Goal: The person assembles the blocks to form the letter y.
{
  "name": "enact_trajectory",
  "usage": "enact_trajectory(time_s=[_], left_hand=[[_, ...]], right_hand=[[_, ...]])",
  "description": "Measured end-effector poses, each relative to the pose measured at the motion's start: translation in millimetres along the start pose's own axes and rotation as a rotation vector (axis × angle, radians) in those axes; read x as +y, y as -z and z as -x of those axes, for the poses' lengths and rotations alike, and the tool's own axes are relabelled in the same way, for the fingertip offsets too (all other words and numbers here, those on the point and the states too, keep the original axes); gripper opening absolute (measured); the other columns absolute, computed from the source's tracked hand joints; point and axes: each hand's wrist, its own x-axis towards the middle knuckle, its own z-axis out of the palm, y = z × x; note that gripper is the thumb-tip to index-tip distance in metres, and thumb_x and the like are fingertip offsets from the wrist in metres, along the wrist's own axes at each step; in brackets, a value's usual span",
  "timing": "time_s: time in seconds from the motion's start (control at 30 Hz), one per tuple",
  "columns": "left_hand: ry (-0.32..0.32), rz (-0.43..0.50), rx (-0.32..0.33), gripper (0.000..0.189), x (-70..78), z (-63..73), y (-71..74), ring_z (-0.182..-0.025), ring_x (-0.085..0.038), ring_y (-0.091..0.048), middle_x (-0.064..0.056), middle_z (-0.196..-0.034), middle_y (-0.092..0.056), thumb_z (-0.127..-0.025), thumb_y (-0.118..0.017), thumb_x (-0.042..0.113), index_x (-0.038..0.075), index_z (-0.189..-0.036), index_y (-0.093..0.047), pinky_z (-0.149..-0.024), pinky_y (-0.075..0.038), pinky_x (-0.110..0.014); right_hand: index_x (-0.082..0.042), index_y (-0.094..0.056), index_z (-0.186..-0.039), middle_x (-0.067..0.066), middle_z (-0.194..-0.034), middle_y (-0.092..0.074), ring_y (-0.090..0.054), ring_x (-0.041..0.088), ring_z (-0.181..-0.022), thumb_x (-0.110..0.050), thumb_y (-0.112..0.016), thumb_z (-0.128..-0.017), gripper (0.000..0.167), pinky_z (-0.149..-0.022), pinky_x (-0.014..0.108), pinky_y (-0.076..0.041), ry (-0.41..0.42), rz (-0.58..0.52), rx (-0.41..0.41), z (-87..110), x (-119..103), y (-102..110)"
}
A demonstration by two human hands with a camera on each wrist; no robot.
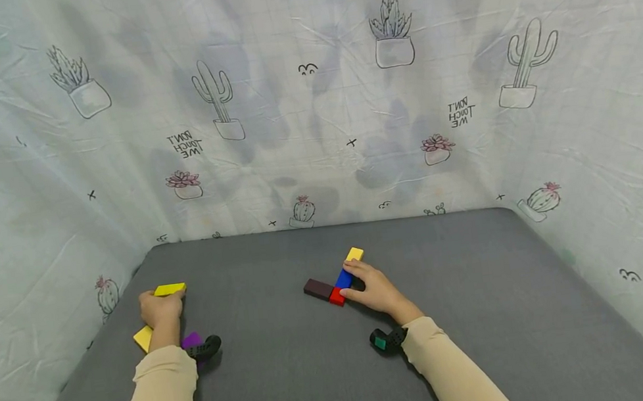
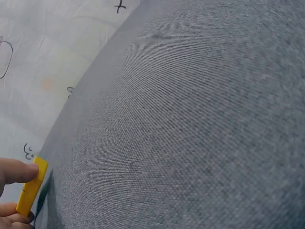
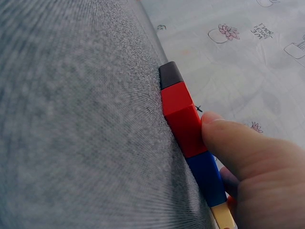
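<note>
At the left of the head view, we see the left hand (image 1: 161, 309) pinching a bright yellow block (image 1: 170, 288) above the grey worktop (image 1: 270, 378). A second yellow block (image 1: 143, 338) and a purple block (image 1: 191, 340) lie near its wrist. Right of centre, the right hand (image 1: 376, 290) touches a bent row of blocks, its thumb on the red block (image 1: 337, 296) and its fingers by the blue block (image 1: 344, 280); we cannot tell whether it grips them. The pale yellow block (image 1: 354, 254) ends the row at the top, and the dark brown block (image 1: 318, 289) angles off from the red one toward the left.
</note>
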Motion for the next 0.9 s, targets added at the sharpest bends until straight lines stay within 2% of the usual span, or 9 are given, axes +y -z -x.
enact_trajectory(time_s=[0.23, 0.6, 0.9], left_hand=[[-0.027, -0.018, 0.000, 0.068, 4.7, 6.7, -2.6, -0.128, -0.047, -0.036, -0.033, -0.137, -0.039, -0.086, -0.065, 0.014, -0.010, -0.139, -0.029, -0.111, -0.027, -0.051], [-0.145, -0.032, -0.027, 0.069, 19.2, 19.8, -17.2, -0.126, -0.049, -0.036, -0.035, -0.133, -0.042, -0.085, -0.066, 0.017, -0.012, -0.137, -0.032, -0.108, -0.031, -0.053], [-0.212, -0.022, -0.070, 0.067, 30.3, 38.7, -28.6, -0.126, -0.047, -0.038, -0.034, -0.133, -0.042, -0.085, -0.067, 0.016, -0.011, -0.137, -0.033, -0.105, -0.036, -0.054]], right_hand=[[-0.005, -0.046, -0.140, 0.011, -0.149, -0.040, -0.032, 0.032, -0.140, -0.037, -0.065, -0.089, 0.063, -0.111, 0.052, -0.030, 0.011, -0.006, 0.000, -0.1, 0.0, 1.0], [-0.006, -0.045, -0.141, 0.011, -0.149, -0.039, -0.032, 0.033, -0.140, -0.038, -0.064, -0.089, 0.064, -0.111, 0.053, -0.029, 0.000, -0.009, -0.006, 0.2, -1.1, 1.1], [-0.007, -0.046, -0.140, 0.011, -0.149, -0.040, -0.032, 0.032, -0.139, -0.037, -0.065, -0.089, 0.062, -0.111, 0.052, -0.031, -0.001, -0.004, 0.001, 1.1, -1.1, 0.8]])
